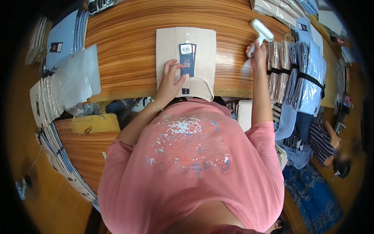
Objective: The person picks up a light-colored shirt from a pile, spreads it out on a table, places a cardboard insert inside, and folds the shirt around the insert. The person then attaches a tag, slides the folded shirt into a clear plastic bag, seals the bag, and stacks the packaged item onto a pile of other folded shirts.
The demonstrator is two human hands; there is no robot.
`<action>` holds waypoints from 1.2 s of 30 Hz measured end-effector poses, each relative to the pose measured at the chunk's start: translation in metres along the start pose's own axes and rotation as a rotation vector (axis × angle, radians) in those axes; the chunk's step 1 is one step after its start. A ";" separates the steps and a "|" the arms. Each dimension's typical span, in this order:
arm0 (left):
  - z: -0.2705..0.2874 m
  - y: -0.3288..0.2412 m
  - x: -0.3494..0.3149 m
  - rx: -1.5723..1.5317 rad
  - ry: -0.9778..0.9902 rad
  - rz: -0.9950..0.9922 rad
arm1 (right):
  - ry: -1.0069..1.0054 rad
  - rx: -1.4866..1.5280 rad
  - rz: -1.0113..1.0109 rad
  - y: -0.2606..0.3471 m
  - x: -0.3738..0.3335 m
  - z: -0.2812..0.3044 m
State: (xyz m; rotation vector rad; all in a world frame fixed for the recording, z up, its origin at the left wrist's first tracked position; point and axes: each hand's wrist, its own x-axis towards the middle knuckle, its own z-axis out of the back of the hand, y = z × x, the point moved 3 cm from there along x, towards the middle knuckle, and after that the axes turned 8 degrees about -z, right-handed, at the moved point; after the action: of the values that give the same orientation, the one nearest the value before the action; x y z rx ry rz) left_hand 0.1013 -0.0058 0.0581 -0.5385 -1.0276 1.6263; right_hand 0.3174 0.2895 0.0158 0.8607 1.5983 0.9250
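Observation:
A folded beige shirt (165, 43) lies flat on the table before me, its collar toward my body. On its front rests a dark blue hang tag (187, 64) with a white label at the top. My left hand (168, 80) lies on the shirt, fingers apart, with fingertips touching the tag's left edge. A small dark neck label (186, 91) shows in the collar. Off to the right, my right hand (257, 54) is closed round the handle of a white lint roller (261, 31), held beside the strapped stack of shirts and away from the beige one.
Bagged shirts (311, 78) bound with black straps stand at the table's right edge. Light blue folded shirts (64, 39) and clear plastic bags (82, 78) are on the left. More packages (274, 11) lie at the far right. Another person (323, 142) is at the right.

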 end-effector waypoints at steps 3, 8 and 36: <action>0.001 0.003 0.003 -0.117 -0.032 0.094 | -0.047 0.008 0.026 0.010 0.032 0.006; -0.004 0.007 0.008 -0.217 -0.064 0.212 | -0.074 0.039 0.020 -0.021 0.000 -0.004; 0.130 0.035 0.002 0.400 -0.506 0.014 | 0.347 -0.689 0.155 -0.041 -0.148 -0.107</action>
State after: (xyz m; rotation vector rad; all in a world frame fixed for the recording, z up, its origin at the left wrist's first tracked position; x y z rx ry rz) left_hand -0.0192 -0.0505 0.0973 0.1457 -1.0123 1.9676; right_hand 0.2381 0.1257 0.0580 0.3470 1.3484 1.6758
